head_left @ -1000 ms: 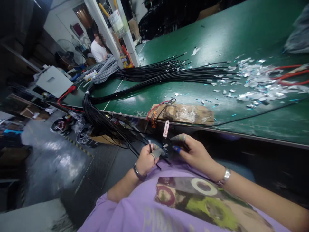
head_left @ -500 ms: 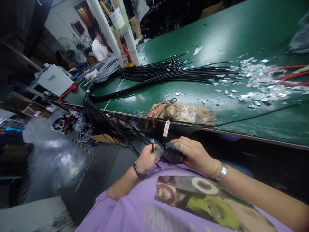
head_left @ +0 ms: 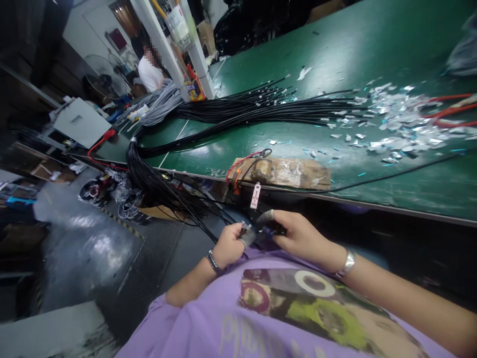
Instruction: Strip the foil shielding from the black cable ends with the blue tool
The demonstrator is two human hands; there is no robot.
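My left hand (head_left: 229, 245) is closed around the end of a thin black cable (head_left: 201, 220), held low in front of my chest, below the bench edge. My right hand (head_left: 298, 236) is pinched on a small dark tool with a blue handle (head_left: 270, 230), its tip right against the cable end. Both forefingers wear grey tape. The cable runs up to a big bundle of black cables (head_left: 238, 112) that hangs over the edge of the green bench (head_left: 391, 44).
A taped wooden block (head_left: 286, 172) with red wires and a white tag (head_left: 255, 195) sits at the bench edge above my hands. Silver foil scraps (head_left: 395, 129) litter the bench at right. Grey cables (head_left: 160, 107) lie far left, near another person (head_left: 150, 72). Floor lies to the left.
My left hand tipped the cable end from pointing upward to lying toward the right hand. My right hand closed in so the tool meets the cable end.
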